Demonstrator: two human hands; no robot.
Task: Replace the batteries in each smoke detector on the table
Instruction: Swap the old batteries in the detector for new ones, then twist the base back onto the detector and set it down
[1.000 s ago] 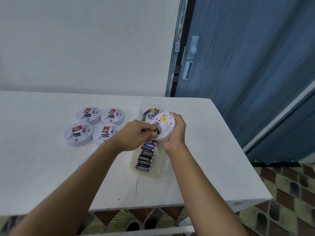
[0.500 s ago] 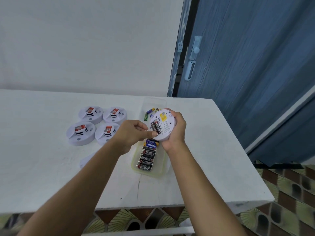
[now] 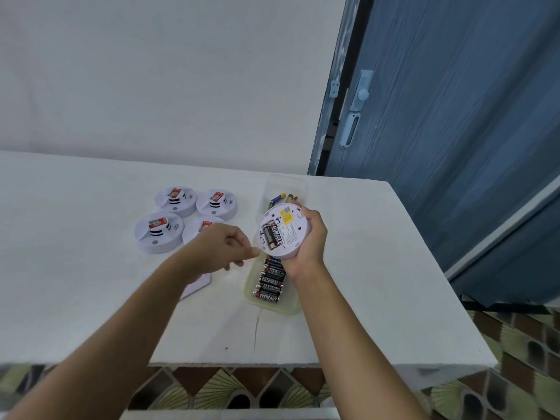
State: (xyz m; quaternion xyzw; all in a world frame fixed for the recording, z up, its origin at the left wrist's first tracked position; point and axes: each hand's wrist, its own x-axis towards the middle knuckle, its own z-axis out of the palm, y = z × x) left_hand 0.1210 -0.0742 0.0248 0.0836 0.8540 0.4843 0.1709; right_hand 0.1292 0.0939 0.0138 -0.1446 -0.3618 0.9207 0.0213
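We see the right hand (image 3: 309,241) raised above the desk (image 3: 75,283), its grip closed round the rim of a white smoke detector (image 3: 291,234) that is turned back-side up and tilted toward the viewer. In the open compartment two fitted batteries (image 3: 272,236), black, lie side by side; a yellow label (image 3: 286,216) sits just beyond them. The left hand (image 3: 218,248) hangs just left of the held detector, fingers curled, forefinger tip near the rim; it is blurred, and we cannot tell whether its grip contains anything. Beneath the held detector a clear tray (image 3: 274,309) rests on the desk, with a row of black batteries (image 3: 271,283) at its near end and a few coloured batteries (image 3: 280,197) at its far end. Four further detectors (image 3: 159,233) stand clustered two by two on the desk to the left, apart from the tray, one partly hidden by the left hand. A small white piece (image 3: 198,286) lies on the desk beside the left forearm
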